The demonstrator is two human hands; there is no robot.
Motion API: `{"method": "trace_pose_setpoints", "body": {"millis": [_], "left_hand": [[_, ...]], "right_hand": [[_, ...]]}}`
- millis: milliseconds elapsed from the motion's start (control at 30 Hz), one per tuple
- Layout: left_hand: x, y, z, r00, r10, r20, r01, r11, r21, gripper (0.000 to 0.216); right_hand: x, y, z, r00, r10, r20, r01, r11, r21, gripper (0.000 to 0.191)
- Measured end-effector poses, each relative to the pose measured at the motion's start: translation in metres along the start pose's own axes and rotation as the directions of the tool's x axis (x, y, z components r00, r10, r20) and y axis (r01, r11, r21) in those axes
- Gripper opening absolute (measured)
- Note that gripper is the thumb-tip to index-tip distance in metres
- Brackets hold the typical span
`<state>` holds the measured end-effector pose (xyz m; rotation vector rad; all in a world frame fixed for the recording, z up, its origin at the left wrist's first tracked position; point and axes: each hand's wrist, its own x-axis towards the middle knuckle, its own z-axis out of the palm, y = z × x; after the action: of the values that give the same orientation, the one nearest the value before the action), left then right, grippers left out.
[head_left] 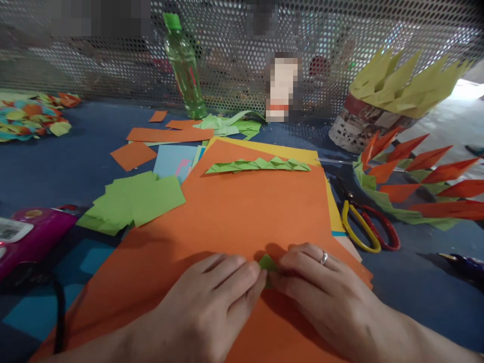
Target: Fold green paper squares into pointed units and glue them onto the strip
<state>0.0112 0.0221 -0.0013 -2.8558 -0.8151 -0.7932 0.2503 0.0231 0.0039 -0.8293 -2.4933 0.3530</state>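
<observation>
Both my hands rest on a large orange paper sheet point(234, 212) in front of me. My left hand point(212, 302) and my right hand point(321, 287) meet at a small folded green paper piece point(267, 263), fingertips pinched on it from either side. Most of the piece is hidden by my fingers. A ring sits on my right hand. Farther up the orange sheet lies a row of folded green triangles point(259, 165).
A stack of green paper squares point(136, 201) lies at left, orange strips point(170, 134) behind it. Scissors point(365, 227) with yellow and red handles lie at right. A green bottle point(185, 68), a paper-wrapped can with yellow points point(385, 106), a green-orange paper ring point(419, 181) and a pink object point(34, 234) surround the sheet.
</observation>
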Motion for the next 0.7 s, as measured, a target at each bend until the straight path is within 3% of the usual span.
{"method": "trace_pose_setpoints", "body": {"millis": [367, 467, 700], "left_hand": [[-0.0052, 0.0044, -0.0049, 0.998, 0.046, 0.04, -0.049, 0.995, 0.081, 0.046], [-0.008, 0.0044, -0.0004, 0.999, 0.048, -0.006, -0.047, 0.996, 0.08, 0.044], [-0.0089, 0.0075, 0.0044, 1.0, 0.01, -0.01, -0.009, 0.995, 0.095, 0.04]], "right_hand": [[-0.004, 0.0004, 0.0007, 0.999, -0.036, 0.027, 0.038, 0.996, -0.076, 0.025], [-0.0025, 0.0, 0.002, 0.999, -0.023, 0.028, 0.025, 0.997, -0.076, 0.022], [-0.0013, 0.001, -0.0043, 0.996, -0.085, -0.038, 0.079, 0.989, -0.127, 0.022]]}}
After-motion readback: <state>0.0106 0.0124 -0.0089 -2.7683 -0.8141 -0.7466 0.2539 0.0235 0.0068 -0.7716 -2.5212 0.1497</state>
